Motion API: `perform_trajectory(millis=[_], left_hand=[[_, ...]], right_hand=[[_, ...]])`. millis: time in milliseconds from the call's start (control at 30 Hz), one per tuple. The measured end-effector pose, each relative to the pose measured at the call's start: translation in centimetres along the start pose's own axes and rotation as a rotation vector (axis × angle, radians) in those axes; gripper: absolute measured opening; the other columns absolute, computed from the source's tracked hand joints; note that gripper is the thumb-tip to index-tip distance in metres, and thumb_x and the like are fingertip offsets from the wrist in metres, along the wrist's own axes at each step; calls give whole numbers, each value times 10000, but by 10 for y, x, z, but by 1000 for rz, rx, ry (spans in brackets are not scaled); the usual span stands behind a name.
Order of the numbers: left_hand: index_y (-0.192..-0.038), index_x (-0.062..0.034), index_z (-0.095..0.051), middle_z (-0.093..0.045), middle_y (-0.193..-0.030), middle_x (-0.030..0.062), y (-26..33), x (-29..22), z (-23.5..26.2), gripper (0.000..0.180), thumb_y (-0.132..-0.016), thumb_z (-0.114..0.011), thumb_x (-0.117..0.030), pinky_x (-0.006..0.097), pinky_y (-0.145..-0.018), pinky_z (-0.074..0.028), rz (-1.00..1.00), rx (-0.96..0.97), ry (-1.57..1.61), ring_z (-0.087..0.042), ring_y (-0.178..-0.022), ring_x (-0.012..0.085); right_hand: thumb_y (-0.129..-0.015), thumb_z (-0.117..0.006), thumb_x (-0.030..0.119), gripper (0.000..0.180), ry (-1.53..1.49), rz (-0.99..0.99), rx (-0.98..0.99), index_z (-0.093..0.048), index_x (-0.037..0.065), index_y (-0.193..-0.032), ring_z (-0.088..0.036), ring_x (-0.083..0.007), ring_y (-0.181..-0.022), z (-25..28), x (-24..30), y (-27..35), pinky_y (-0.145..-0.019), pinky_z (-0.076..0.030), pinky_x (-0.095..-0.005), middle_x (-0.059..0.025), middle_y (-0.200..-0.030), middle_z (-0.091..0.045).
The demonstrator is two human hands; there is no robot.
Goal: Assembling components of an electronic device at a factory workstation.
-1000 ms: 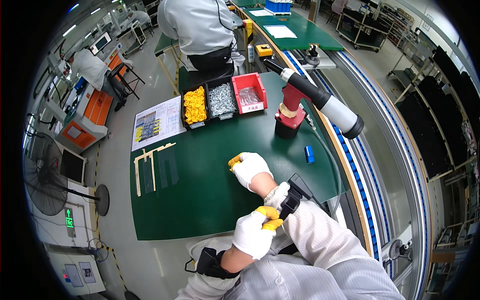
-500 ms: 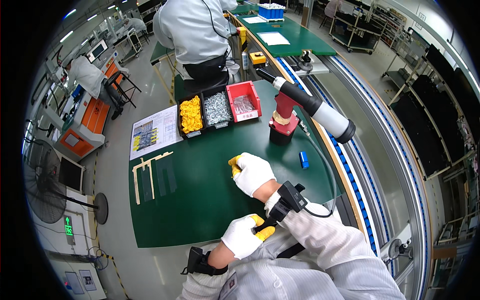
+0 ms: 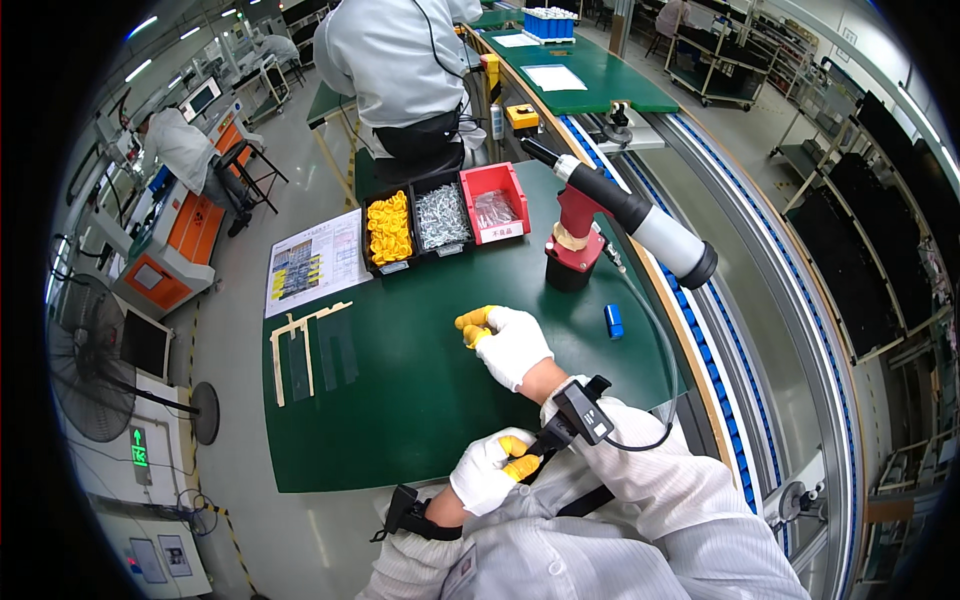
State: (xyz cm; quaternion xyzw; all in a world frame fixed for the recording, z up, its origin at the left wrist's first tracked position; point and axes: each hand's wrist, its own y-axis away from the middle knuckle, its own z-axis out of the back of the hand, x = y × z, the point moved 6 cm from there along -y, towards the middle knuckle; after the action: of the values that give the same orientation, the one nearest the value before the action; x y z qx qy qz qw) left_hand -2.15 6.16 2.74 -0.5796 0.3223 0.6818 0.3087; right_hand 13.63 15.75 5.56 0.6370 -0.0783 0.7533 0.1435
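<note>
On the green table mat (image 3: 400, 400), my white-gloved right hand (image 3: 508, 343) was curled shut on a small yellow plastic cap (image 3: 472, 322). My gloved left hand (image 3: 488, 470), down near my chest, gripped another yellow piece (image 3: 520, 466). Beyond stood a red-and-black tool stand (image 3: 572, 245), three parts bins (image 3: 443, 215) and a small blue cylinder (image 3: 614, 320); nothing lay between.

Small yellow part (image 3: 474, 322) pinched above green table (image 3: 400, 400)

The person wears a white coat with thin stripes and long sleeves. Both the left hand (image 3: 487, 475) and the right hand (image 3: 512, 343) wear white gloves with yellow fingertips. Small black boxes with cables sit on each wrist.
</note>
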Motion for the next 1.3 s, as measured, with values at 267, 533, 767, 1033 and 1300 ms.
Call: perform_trajectory(millis=[267,533,767,1033,1300], left_hand=[[-995,-8,-739,-719,-863,101,-12,-10,-3,216,-909,-866,-160,329,-700,-557,1,-40,-364,-691,-734,204],[-1017,-35,-769,-761,-886,164,-25,-12,-5,282,-870,-867,-254,415,-695,-596,-291,-141,-576,-741,-743,322],[-1334,-39,-667,-700,-1332,197,-5,79,-24,431,-945,-702,-221,446,-1090,-501,-139,126,-489,-652,-1280,366],[-1139,-12,-797,-800,-1102,62,20,23,22,205,-953,-726,37,321,-923,-589,184,-162,-19,-737,-1006,139],[-1062,-66,-816,-790,-1017,99,32,-134,41,289,-796,-922,-103,368,-786,-591,-196,349,-39,-750,-873,274]], right_hand=[[-1004,-632,62,261,-460,-222,99,-747,-16,-1225,-668,-140,-731,-7,-17,2,-666,-544,-276,-103,-994,-772],[-1005,-621,61,250,-506,-239,244,-742,-25,-1206,-674,-143,-730,-20,11,29,-662,-540,-266,-88,-1004,-762],[-864,-688,67,157,528,604,208,-777,36,-990,-712,-353,-831,-44,73,72,-749,-583,-432,-134,-930,-715],[-847,-701,149,98,851,755,198,-733,57,-864,-676,-305,-793,-30,75,73,-734,-526,-426,-116,-870,-673],[-872,-676,156,158,935,824,363,-729,9,-851,-667,-338,-763,-61,42,95,-670,-541,-418,-176,-818,-694]])
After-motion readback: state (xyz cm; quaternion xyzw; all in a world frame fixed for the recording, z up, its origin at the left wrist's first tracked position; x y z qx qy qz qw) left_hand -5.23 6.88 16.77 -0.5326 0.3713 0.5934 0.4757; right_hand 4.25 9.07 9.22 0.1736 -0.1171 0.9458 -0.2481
